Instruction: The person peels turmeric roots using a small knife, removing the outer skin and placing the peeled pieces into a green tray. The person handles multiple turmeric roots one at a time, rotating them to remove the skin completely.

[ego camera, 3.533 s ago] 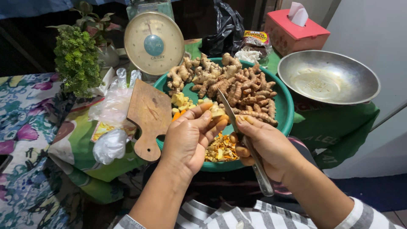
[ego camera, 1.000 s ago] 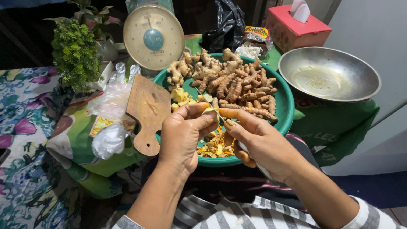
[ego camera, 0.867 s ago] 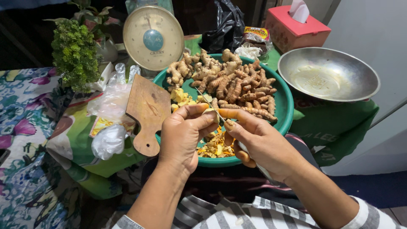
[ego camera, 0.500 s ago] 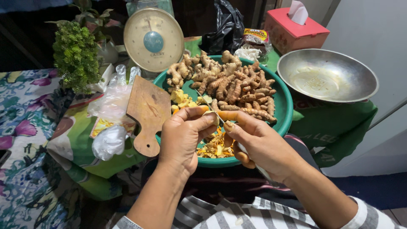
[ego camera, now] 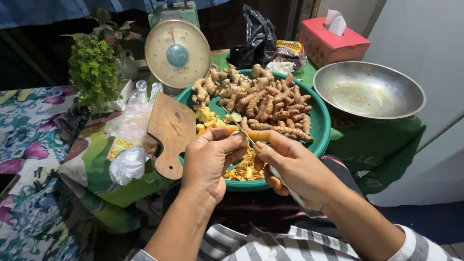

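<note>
My left hand (ego camera: 210,162) pinches a small orange piece of turmeric root (ego camera: 234,128) between thumb and fingers over the near rim of a green basin (ego camera: 321,126). My right hand (ego camera: 289,163) grips a knife (ego camera: 240,128); its thin blade points up and away across the root, and its handle sticks out below my palm. A heap of unpeeled turmeric and ginger roots (ego camera: 261,100) fills the far half of the basin. Yellow peeled chunks (ego camera: 207,116) lie at its left. Orange peelings (ego camera: 243,171) are piled just under my hands.
A wooden cutting board (ego camera: 170,126) leans on the basin's left rim beside clear plastic bags (ego camera: 129,140). A round kitchen scale (ego camera: 177,52) stands behind. A steel bowl (ego camera: 368,89), a red tissue box (ego camera: 332,39), a black bag (ego camera: 254,41) and a leafy plant (ego camera: 92,70) surround it.
Both hands stayed together over the basin's near rim. The root piece turned slightly in my left fingers while the blade kept working along it. Nothing else moved.
</note>
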